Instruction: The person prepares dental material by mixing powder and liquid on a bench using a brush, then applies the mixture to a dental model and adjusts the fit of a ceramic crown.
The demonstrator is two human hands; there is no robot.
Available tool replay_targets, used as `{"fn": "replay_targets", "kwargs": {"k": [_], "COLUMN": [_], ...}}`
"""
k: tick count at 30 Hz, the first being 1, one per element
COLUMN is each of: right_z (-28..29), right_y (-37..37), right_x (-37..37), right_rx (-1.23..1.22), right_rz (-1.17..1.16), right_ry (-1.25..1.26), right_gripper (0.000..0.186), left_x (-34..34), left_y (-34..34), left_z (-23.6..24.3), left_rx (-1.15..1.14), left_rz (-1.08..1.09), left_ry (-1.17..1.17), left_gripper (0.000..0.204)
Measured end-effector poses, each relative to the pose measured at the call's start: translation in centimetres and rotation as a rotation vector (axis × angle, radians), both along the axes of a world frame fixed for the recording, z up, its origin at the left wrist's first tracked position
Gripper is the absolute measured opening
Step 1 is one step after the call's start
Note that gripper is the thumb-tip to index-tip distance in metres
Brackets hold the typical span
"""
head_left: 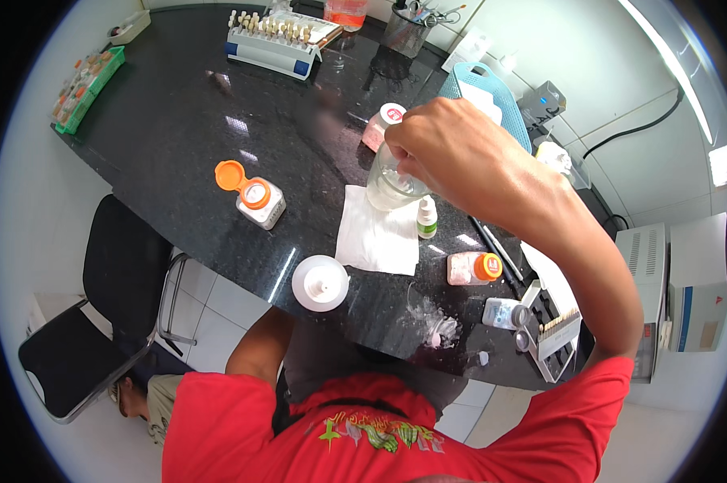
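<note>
My right hand (428,145) is closed at the top of a glass jar (386,193), its fingers curled down at the mouth; what they grip is hidden. The jar stands at the back of a folded white paper towel (375,245), beside a small green-labelled dropper bottle (427,225). A pink-powder jar (375,133) is just behind it. An orange-capped jar (258,209) has its flip lid raised, and a white round bottle (319,291) stands near the front edge. My left forearm hangs below the counter edge, with that hand out of sight.
The dark counter (162,145) carries shade guides (271,48), a green rack (89,88), a blue basket (476,88), an orange-lidded jar (468,270), rods and spilt powder. A black chair (118,266) and another person (142,398) are at lower left; white equipment (693,314) is at right.
</note>
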State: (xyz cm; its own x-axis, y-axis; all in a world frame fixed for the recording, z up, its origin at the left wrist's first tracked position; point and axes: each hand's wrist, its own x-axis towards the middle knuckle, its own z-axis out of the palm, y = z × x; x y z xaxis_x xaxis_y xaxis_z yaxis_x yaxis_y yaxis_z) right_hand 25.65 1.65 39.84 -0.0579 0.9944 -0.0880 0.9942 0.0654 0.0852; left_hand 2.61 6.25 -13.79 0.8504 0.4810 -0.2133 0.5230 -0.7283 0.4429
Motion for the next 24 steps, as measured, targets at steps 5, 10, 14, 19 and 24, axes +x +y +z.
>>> {"fn": "replay_targets", "kwargs": {"k": [5, 10, 14, 19, 24], "right_z": [3.8, 5.3, 3.4, -4.7, -11.8], "right_y": [-2.9, -10.6, -16.0, -16.8, -16.1], "right_x": [-1.4, -5.6, -10.3, -12.2, -12.6], "right_rx": [0.321, 0.577, 0.577, 0.626, 0.676], "right_rz": [0.005, -0.178, -0.301, -0.381, -0.521], "right_ry": [-0.026, -0.036, -0.072, 0.175, 0.308], "right_gripper": [0.011, 0.026, 0.034, 0.035, 0.035], "left_x": [-0.9, -0.6, -0.5, -1.6, -1.5], "left_y": [0.3, 1.1, 1.2, 2.6, 3.3], "left_z": [-0.1, -0.2, -0.3, 0.1, 0.5], "left_rx": [0.023, 0.032, 0.032, 0.063, 0.078], "left_rz": [0.007, 0.011, -0.005, 0.005, -0.007], "left_ry": [-0.002, -0.009, -0.023, -0.012, -0.015], "left_gripper": [0.051, 0.051, 0.051, 0.051, 0.051]}}
